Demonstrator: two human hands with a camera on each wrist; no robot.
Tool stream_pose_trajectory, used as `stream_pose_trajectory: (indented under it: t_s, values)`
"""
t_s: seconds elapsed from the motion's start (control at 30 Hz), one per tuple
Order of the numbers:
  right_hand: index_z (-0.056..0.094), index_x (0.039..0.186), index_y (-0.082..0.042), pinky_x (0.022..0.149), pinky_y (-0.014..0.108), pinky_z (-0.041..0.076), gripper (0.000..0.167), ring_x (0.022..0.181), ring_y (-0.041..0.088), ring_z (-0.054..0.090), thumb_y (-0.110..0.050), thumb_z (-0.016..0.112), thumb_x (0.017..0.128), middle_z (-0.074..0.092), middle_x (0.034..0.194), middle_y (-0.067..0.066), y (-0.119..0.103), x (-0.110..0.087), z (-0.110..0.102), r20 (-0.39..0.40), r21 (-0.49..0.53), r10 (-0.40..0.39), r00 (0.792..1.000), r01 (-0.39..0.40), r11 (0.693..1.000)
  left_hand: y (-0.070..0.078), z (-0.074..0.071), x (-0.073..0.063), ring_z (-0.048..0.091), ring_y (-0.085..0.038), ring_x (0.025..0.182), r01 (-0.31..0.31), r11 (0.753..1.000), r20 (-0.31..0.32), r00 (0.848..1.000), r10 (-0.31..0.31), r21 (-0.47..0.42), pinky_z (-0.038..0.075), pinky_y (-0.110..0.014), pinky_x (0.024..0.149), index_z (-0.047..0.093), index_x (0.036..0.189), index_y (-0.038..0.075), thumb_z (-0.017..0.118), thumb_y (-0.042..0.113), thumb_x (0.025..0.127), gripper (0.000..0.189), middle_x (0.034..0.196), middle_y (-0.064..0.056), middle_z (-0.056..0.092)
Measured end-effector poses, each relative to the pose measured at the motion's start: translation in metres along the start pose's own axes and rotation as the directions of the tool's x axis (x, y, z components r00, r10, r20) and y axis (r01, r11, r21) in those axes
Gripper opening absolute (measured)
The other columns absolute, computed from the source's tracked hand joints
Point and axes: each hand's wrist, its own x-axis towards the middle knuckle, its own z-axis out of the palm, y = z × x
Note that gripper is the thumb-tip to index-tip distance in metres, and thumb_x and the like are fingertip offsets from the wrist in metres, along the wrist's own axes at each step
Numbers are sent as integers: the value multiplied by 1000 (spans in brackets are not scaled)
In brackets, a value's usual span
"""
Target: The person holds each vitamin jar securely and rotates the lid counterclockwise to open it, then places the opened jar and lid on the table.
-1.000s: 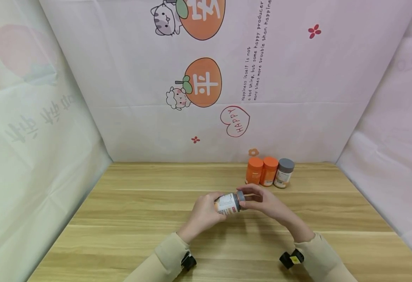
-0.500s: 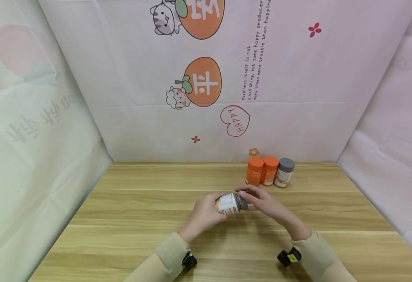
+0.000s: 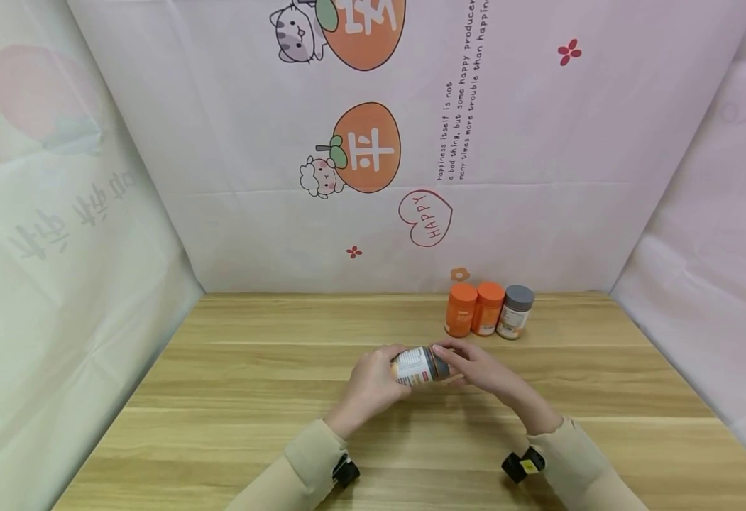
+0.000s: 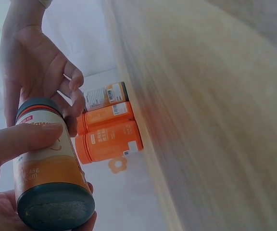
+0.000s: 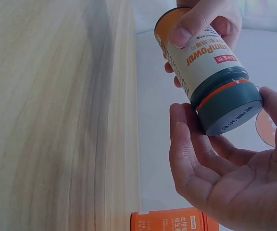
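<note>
Above a wood-grain table [image 3: 251,397], a person's left hand [image 3: 373,387] clamps a white-and-orange bottle [image 3: 412,367] around its body while the right hand [image 3: 481,369] pinches the dark cap [image 5: 230,108] between thumb and fingertips. The bottle is held tilted onto its side, apart from the tabletop, its cap end toward the right hand.

The work appears to be a turn of the cap; whether on or off, the pictures do not settle. Done well, it calls for a firm left-hand brace and for right fingers [image 5: 185,154] spread evenly about the rim, twisting along the bottle's own axis rather than prying sideways. A slight lift of the mouth end would likely guard against spills; any contents are out of sight.

From the head, the whole scene shows: two orange bottles [image 3: 461,310] and a grey-capped bottle [image 3: 515,312] stand upright at the rear, near a printed backdrop [image 3: 251,234]. Only the left wrist view reveals the held bottle's dark base [image 4: 56,204]. Only the right wrist view catches the print [image 5: 237,119] on the cap's top. An orange band [image 5: 219,91] below the cap, plain in both wrist views, is hard to pick out from above.
</note>
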Motion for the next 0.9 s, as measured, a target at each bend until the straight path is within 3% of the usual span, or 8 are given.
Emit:
stream_pose_trajectory:
  t_s: [0.4,0.63,0.9]
  values:
    - [45,135,-3,89,47,51,56,102,24,60,-41,53,95,53,122,20,1,-2,-1,20,53,-34,999,33,998,-1,0,0,54,-8,69,-1,1000,-8,1000,1,-5,44,-21,58,67,111,11,82,7,56,57,92,-2,69]
    - [49,135,-12,90,46,50,52,103,24,60,-40,58,92,54,123,18,1,-4,-1,9,17,-44,999,44,999,-2,0,0,54,-8,70,1,1000,-8,1000,-1,11,43,-21,59,67,114,10,82,8,56,60,94,-3,70]
    - [48,136,-11,91,47,49,52,111,26,56,-35,61,91,50,132,17,1,-5,-4,30,11,-87,996,87,996,-3,0,0,55,-9,72,0,1000,-9,1000,0,9,44,-21,61,67,114,10,82,8,56,60,95,-4,70]
